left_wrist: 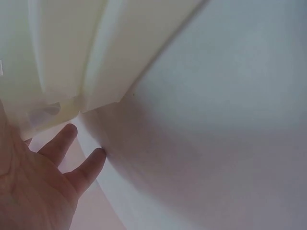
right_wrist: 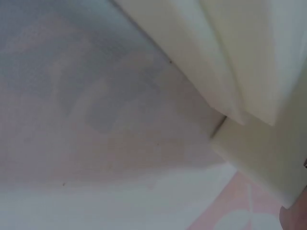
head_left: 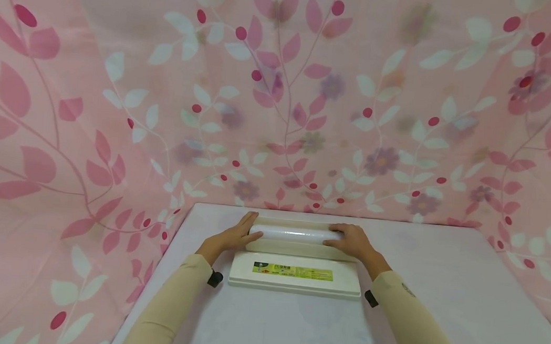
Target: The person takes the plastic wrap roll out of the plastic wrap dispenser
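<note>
A shiny white roll of plastic wrap (head_left: 295, 234) lies lengthwise over the trough of a cream plastic wrap dispenser box (head_left: 290, 248). Its lid (head_left: 292, 284), bearing a yellow-green label (head_left: 293, 271), is folded down toward the person. My right hand (head_left: 353, 243) grips the roll's right end, thumb in front and fingers over the far side. At the left end my left hand (head_left: 233, 237) lays its thumb against the roll, its other fingers straight and spread by the box's end. In the left wrist view two extended fingers (left_wrist: 88, 170) show beside the box end (left_wrist: 53, 117).
The box stands near the far edge of a table with a pale cloth (head_left: 439, 287). Pink leaf-patterned curtains (head_left: 288, 115) hang behind and at both sides. Black straps with small devices (head_left: 215, 279) sit at both wrists.
</note>
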The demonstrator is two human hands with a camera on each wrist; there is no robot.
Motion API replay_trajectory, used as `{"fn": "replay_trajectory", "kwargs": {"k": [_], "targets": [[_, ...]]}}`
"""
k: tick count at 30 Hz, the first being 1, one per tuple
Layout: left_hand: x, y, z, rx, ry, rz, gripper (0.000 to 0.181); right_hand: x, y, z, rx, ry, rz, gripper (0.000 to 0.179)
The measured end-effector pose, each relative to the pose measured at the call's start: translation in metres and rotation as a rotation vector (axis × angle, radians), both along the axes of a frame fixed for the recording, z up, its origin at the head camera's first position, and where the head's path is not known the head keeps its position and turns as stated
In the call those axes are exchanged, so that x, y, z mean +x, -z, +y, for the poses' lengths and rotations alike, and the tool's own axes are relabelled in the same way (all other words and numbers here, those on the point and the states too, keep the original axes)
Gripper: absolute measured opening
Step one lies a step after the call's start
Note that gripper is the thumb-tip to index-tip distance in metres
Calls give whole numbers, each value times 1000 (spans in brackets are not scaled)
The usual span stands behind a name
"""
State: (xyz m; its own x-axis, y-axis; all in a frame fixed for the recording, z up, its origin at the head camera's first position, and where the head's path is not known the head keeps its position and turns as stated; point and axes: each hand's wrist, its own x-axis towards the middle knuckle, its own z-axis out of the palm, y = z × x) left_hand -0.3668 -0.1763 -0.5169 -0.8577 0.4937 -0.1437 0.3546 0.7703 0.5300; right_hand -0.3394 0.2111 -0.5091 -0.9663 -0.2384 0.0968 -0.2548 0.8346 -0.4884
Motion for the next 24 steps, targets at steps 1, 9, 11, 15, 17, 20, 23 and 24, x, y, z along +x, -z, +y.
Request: {"fn": "replay_trajectory", "kwargs": {"k": [1, 9, 11, 15, 17, 20, 23, 24], "targets": [[0, 0, 1, 3, -2, -2, 87, -1, 1, 1, -5, 4, 3, 67], [-2, 1, -1, -3, -2, -10, 88, -3, 1, 1, -2, 23, -22, 70], [-5, -2, -1, 16, 1, -2, 88, -5, -3, 0, -10, 35, -16, 68], [-4, -2, -3, 41, -8, 6, 87, -3, -3, -4, -18, 41, -19, 66], [-1, 3, -5, 32, -15, 2, 87, 0, -1, -7, -21, 48, -48, 68], [2, 9, -6, 27, -8, -6, 88, 3, 5, -7, -4, 56, -78, 69], [1, 9, -2, 33, 2, 10, 87, 2, 5, -5, -5, 77, -57, 66], [0, 7, -1, 40, 2, 17, 87, 1, 4, -4, -3, 79, -48, 66]]}}
